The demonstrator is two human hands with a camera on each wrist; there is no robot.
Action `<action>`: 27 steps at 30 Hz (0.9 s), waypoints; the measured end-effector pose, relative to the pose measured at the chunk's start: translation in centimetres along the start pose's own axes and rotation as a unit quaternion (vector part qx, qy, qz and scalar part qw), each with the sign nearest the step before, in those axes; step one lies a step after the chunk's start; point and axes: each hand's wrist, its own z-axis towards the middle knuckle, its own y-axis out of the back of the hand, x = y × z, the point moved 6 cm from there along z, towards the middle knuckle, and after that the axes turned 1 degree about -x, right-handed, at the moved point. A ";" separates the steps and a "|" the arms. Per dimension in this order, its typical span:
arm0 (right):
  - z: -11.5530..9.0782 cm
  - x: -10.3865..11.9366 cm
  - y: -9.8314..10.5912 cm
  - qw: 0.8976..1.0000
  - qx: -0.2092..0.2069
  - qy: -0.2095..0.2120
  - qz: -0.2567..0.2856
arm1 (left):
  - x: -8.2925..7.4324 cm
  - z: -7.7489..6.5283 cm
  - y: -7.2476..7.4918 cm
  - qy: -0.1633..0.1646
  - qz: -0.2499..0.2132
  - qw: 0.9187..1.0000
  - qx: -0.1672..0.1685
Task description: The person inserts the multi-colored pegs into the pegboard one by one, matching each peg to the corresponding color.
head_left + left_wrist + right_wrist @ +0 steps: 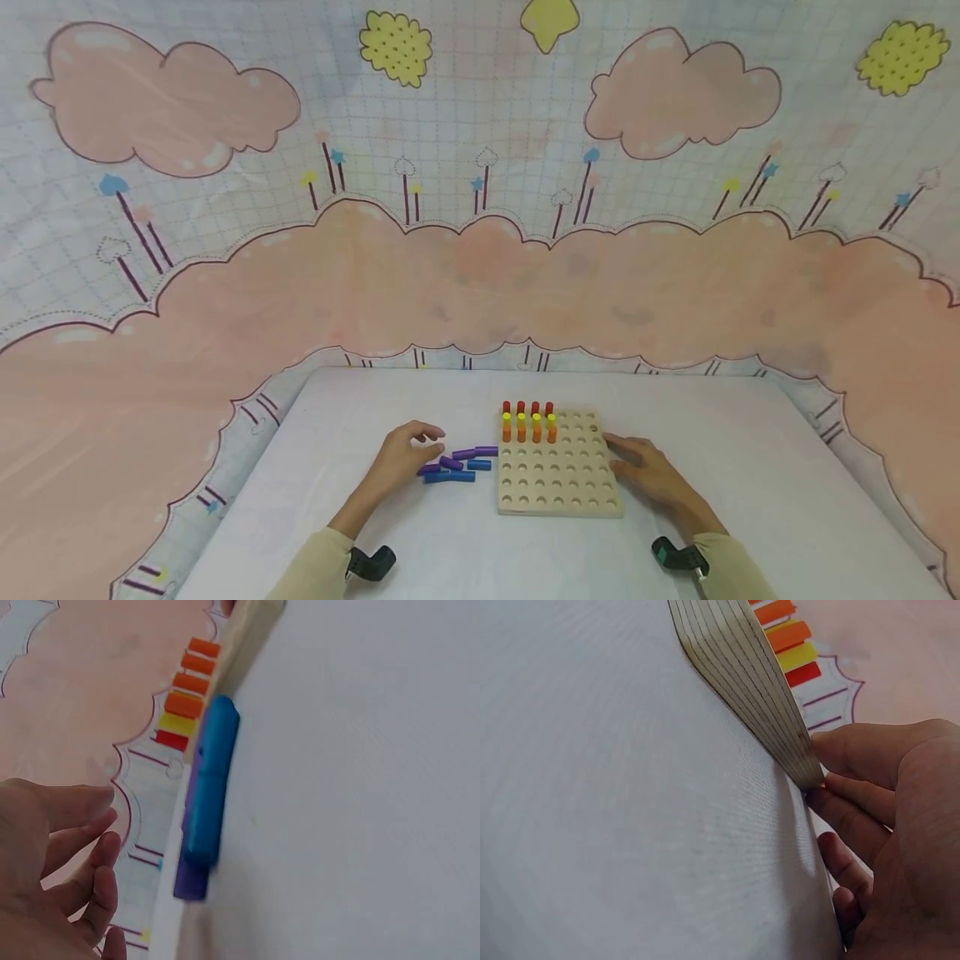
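A pale wooden pegboard [562, 511] lies on the white table. In its far left part stand a row of red pegs [535, 407], one of yellow pegs [536, 422] and one of orange pegs [536, 436]. Loose purple pegs [464, 455] and blue pegs [450, 477] lie left of the board. My left hand [401, 458] is beside them, fingers loosely bent, holding nothing; the left wrist view shows a gap between its fingertips and the pegs. With thumb and fingertips, my right hand [652, 475] touches the board's right edge near the far corner.
The white table [375, 542] extends to both sides of the board. Behind it hangs a patterned cloth [480, 283] with clouds and stars. A black wrist device [371, 563] sits at the left sleeve, another black device [677, 554] at the right.
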 end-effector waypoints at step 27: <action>-0.3 0.5 -0.1 1.000 -0.008 0.006 -0.020 | 4.5 -1.6 0.8 0.016 0.049 0.998 0.026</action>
